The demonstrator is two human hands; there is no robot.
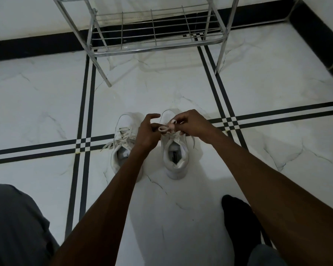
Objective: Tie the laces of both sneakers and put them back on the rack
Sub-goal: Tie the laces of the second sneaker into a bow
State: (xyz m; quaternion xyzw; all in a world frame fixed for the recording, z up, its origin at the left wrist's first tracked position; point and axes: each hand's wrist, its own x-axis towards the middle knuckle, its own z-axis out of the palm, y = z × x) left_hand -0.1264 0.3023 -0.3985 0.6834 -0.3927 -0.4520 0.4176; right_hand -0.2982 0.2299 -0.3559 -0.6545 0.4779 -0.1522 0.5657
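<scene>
Two white sneakers stand side by side on the marble floor (pixel 181 89), toes toward the chrome wire shoe rack (pixel 154 29), whose visible lower shelf holds nothing. Left hand (pixel 147 134) and right hand (pixel 190 123) are both over the right sneaker (pixel 175 156), each pinching a loop of its lace (pixel 166 128) above the tongue, bow half formed. Left sneaker (pixel 123 139) sits just beside it, partly behind the left forearm, laces (pixel 121 136) loose with one end trailing on the floor.
</scene>
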